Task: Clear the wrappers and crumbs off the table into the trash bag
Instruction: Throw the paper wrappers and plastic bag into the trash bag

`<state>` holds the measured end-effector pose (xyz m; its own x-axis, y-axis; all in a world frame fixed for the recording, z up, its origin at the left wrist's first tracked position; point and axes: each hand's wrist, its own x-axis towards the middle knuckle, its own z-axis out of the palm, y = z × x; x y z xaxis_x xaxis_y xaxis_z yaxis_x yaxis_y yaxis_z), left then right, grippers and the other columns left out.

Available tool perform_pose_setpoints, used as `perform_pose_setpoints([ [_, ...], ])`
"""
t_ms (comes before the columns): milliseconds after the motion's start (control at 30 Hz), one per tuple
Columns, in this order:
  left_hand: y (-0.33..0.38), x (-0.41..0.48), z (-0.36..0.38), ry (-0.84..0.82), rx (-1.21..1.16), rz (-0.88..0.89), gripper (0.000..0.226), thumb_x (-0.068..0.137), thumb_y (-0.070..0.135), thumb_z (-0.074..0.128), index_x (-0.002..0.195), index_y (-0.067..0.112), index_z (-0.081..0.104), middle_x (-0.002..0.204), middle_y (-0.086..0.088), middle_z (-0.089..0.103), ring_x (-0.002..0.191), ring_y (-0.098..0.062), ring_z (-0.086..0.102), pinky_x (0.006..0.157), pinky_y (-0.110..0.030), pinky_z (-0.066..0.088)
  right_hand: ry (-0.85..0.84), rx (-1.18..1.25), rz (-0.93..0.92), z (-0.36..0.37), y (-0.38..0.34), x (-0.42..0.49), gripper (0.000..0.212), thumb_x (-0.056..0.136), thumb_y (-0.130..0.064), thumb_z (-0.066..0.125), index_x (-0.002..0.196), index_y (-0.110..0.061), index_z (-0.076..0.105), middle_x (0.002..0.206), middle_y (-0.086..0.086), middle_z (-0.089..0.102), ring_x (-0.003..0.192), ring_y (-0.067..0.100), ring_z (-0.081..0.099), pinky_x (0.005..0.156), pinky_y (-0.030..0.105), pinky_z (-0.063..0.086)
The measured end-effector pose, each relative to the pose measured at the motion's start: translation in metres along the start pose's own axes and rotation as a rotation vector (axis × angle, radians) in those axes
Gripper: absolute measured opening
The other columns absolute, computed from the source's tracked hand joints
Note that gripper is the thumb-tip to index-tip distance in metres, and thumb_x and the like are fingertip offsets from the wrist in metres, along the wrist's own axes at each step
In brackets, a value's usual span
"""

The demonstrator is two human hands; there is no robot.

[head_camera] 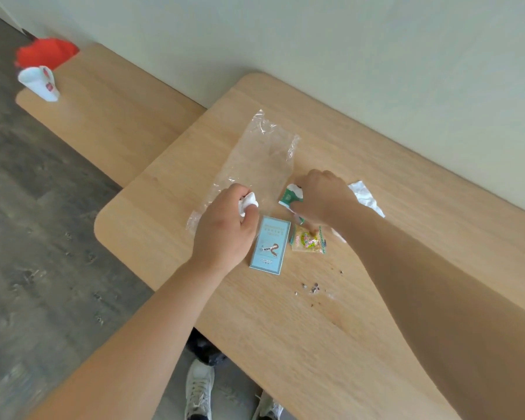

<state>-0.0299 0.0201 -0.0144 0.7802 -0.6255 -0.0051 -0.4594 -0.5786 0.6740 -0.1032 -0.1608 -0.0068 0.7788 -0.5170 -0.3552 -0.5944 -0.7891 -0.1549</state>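
A clear plastic bag lies flat on the wooden table. My left hand rests at the bag's near end, closed around a crumpled white tissue. My right hand pinches a green and white wrapper beside the bag. Below the hands lie a light blue packet and a small yellow snack wrapper. A crumpled white paper shows behind my right wrist. Dark crumbs are scattered nearer to me.
A second wooden table adjoins at the far left, holding a white paper cup and a red object. A pale wall runs along the tables' far side. My shoes stand on the grey floor by the near edge.
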Motion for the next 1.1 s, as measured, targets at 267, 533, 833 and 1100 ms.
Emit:
perform_pose_setpoints([
  [267,-0.014,-0.055,-0.068,0.044,-0.507,-0.267,0.011,0.096,0.017,0.063,0.106,0.020,0.064,0.093,0.013,0.067,0.076,0.000,0.059,0.068,-0.009,0.046,0.431,0.457,-0.176,0.002,-0.117,-0.089,0.021,0.092,-0.026,0.064,0.086,-0.013,0.050,0.063,-0.012,0.032,0.066,0.025,0.044,0.052,0.032,0.026],
  [533,-0.131,-0.148,-0.122,0.151,-0.550,-0.554,0.015,0.096,0.011,0.064,0.098,0.026,0.064,0.085,0.014,0.072,0.072,0.006,0.065,0.064,-0.009,0.051,0.284,0.738,-0.187,0.122,-0.251,-0.152,0.017,0.091,-0.026,0.068,0.093,-0.014,0.056,0.077,-0.008,0.051,0.071,0.020,0.050,0.061,0.032,0.037],
  [833,-0.327,-0.186,0.027,-0.170,-0.485,-0.909,0.016,0.083,0.031,0.067,0.097,0.030,0.060,0.095,-0.002,0.070,0.089,-0.022,0.072,0.083,-0.037,0.060,-0.209,0.532,0.259,0.333,-0.245,-0.097,0.030,0.097,-0.027,0.058,0.122,-0.011,0.054,0.105,0.012,0.069,0.097,0.037,0.068,0.068,0.032,0.044],
  [1100,-0.420,-0.149,0.147,-0.362,-0.535,-1.041,0.063,0.097,0.014,0.059,0.157,0.016,0.039,0.150,-0.010,0.054,0.128,-0.031,0.058,0.091,-0.029,0.049,-0.411,0.417,0.397,0.485,-0.204,-0.009,0.057,0.097,-0.030,0.062,0.149,-0.018,0.043,0.149,0.011,0.056,0.128,0.034,0.060,0.094,0.037,0.051],
])
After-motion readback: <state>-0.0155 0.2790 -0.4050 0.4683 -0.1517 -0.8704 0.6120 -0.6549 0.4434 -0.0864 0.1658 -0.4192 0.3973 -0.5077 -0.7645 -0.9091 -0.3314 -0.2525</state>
